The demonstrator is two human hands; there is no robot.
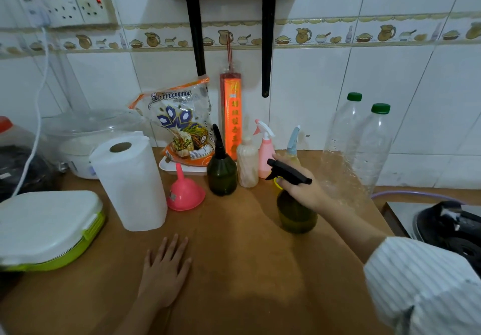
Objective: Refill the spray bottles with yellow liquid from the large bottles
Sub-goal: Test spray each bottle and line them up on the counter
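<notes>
A dark green spray bottle (296, 212) is standing upright on the brown surface (234, 243), right of centre, with its black trigger head (287, 171) pointing right. The right hand (302, 187) is reaching in from the right on an outstretched arm in a striped sleeve (421, 282), and its fingers are curling round the bottle's neck just under the trigger head, gripping it. The left hand (166, 269) is lying flat on the surface near the front edge, palm down, fingers straight and slightly spread, holding nothing.

Behind the gripped bottle, a row of smaller bottles is lining up near the tiled wall: a second dark green bottle (221, 171) with a black pointed nozzle, a cream bottle (247, 162), a pink spray bottle (265, 152) and a bottle with a blue trigger (292, 143), partly hidden by the right hand. Two large clear bottles (359, 147) with green caps are standing to the right, close together; they are looking almost empty. A pink funnel (184, 191) is sitting mouth-down left of the green nozzle bottle, beside an upright paper towel roll (128, 181). A printed food bag (182, 123) and a red incense packet (231, 115) are leaning at the wall. A white and green lidded box (46, 228) is resting at the far left.
</notes>
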